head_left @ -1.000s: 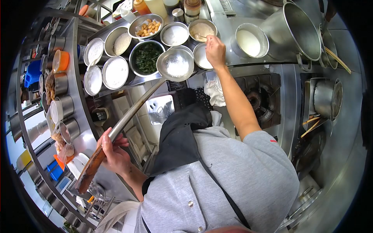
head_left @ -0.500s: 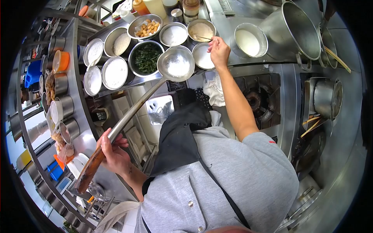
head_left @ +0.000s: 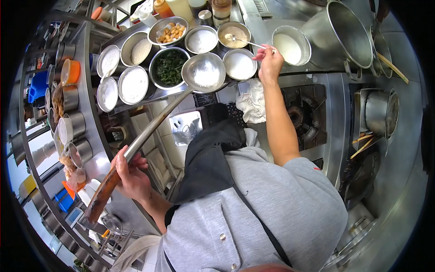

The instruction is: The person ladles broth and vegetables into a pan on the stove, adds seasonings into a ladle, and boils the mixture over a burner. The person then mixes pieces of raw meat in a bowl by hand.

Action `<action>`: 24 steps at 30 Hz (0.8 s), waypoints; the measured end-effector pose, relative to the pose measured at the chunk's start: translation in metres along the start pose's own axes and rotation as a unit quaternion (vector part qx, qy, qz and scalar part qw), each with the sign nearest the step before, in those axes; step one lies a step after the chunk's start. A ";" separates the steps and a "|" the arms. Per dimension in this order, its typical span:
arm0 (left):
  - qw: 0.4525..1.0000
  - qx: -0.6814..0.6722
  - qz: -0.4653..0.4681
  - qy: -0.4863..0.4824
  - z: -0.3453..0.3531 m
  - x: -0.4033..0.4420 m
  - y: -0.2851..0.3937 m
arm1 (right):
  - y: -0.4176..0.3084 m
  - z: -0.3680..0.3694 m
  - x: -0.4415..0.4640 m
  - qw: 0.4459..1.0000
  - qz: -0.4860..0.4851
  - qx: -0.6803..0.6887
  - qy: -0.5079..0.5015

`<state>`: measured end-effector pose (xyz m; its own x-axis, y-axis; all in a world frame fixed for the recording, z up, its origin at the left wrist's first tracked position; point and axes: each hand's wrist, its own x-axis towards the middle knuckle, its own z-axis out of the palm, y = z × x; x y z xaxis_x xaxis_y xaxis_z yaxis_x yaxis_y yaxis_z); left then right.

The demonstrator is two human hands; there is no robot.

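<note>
My left hand (head_left: 131,177) is closed round the wooden-ended handle of a long ladle (head_left: 154,124). White powder (head_left: 205,77) lies in the ladle's bowl, which hangs beside the bowl of dark green leaves (head_left: 170,67). Between the fingers of my right hand (head_left: 270,61) is the handle of a thin metal spoon (head_left: 248,42). Its tip holds a pale lump, over the bowl of beige powder (head_left: 239,30). Just below and left of that hand stands a bowl of white powder (head_left: 240,65).
More bowls of white contents (head_left: 133,85) and one of golden pieces (head_left: 172,33) stand to the left. On the right are a container of white liquid (head_left: 290,47), a large pot (head_left: 351,36) and a burner (head_left: 299,117). A crumpled cloth (head_left: 252,103) hangs at the counter's edge.
My right hand has moved right, and the spoon's tip has come up out of the beige powder with a lump on it. The left hand and ladle have hardly moved.
</note>
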<state>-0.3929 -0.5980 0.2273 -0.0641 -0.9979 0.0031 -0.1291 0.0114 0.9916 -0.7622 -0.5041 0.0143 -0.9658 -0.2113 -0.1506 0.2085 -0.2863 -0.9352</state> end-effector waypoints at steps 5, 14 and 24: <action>1.000 -0.014 0.002 -0.001 0.001 0.005 -0.003 | -0.044 0.000 -0.017 0.999 0.020 0.021 -0.034; 0.998 -0.039 -0.002 -0.039 0.021 0.011 -0.005 | -0.002 0.023 0.007 0.947 -0.164 -0.272 -0.056; 1.000 -0.012 0.012 0.000 0.006 0.001 -0.003 | 0.023 0.031 -0.008 0.943 -0.121 -0.290 -0.109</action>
<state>-0.3989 -0.5990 0.2238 -0.0676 -0.9974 0.0260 -0.1046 0.0330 0.9940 -0.7446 -0.5379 0.0043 -0.9066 -0.4099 0.1004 -0.1947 0.1952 -0.9612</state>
